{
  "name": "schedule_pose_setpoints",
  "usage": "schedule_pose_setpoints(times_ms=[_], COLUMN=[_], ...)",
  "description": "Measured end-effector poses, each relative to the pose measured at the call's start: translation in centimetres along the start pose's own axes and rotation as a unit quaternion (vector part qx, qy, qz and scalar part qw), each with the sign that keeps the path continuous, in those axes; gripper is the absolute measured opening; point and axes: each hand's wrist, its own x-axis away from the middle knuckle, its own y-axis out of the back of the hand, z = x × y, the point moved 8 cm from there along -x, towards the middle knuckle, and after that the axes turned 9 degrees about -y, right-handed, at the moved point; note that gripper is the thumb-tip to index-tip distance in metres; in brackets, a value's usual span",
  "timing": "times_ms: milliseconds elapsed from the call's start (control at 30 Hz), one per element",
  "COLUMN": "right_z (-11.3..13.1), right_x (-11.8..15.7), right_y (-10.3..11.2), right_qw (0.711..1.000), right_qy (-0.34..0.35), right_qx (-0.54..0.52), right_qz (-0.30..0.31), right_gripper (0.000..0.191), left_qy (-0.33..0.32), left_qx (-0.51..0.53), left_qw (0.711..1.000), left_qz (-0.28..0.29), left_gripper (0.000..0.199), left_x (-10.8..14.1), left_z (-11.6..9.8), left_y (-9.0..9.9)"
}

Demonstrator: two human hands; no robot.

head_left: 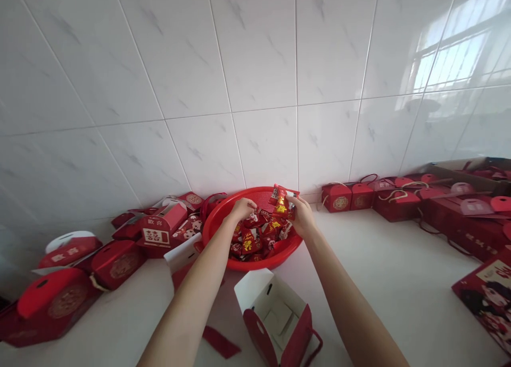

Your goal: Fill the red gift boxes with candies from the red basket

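Observation:
A red plastic basket (213, 218) full of red-wrapped candies (255, 239) stands against the tiled wall. My right hand (303, 216) is closed around red and gold candy packets (282, 202), raised over the basket's right side. Above its left side is my left hand (242, 210), fingers pinched together; what they hold, if anything, I cannot make out. In front of the basket sits an open red gift box (275, 319) with a white inside, its flaps spread and a red cord at its right. I see no candy inside it.
Several closed red gift boxes line the left side, one of them a box with white lettering (163, 226). More boxes (339, 196) stand along the wall at right, near an open carton (459, 168). A printed red box or bag (487, 303) lies at the right edge.

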Motion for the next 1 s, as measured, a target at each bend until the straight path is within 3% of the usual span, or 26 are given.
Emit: schedule_pose_setpoints(times_ms=[167,367,533,600,767,867,1000], right_z=[0.1,0.6,2.6,3.9,6.5,7.2,6.8], right_x=[-0.1,0.1,2.2,3.9,10.0,13.6,16.3], right_y=[-0.3,-1.1,-3.3,-4.5,-6.9,-8.0,-8.8], right_qw=[1.000,0.997,0.986,0.974,0.910,0.845,0.756], right_qy=[0.007,0.025,0.049,0.061,0.091,0.110,0.113], right_qx=[-0.003,0.019,0.089,0.132,0.322,0.444,0.570], right_qz=[0.020,0.064,0.135,0.172,0.245,0.276,0.303], right_gripper=[0.024,0.029,0.031,0.031,0.020,0.009,0.007], left_qy=[-0.080,-0.157,-0.150,-0.134,-0.125,-0.140,-0.108], left_qx=[0.099,0.204,0.355,0.377,0.345,0.281,0.209], left_qw=[0.989,0.959,0.913,0.908,0.930,0.946,0.961], left_qz=[-0.080,-0.118,-0.131,-0.126,-0.039,0.076,0.144], left_gripper=[0.011,0.042,0.043,0.043,0.045,0.038,0.029], left_x=[0.1,3.3,7.9,9.8,15.1,18.0,19.9], left_z=[-4.3,-9.5,-10.6,-10.7,-12.5,-14.5,-14.9], left_y=[1.5,2.6,3.6,4.2,5.4,5.1,4.2])
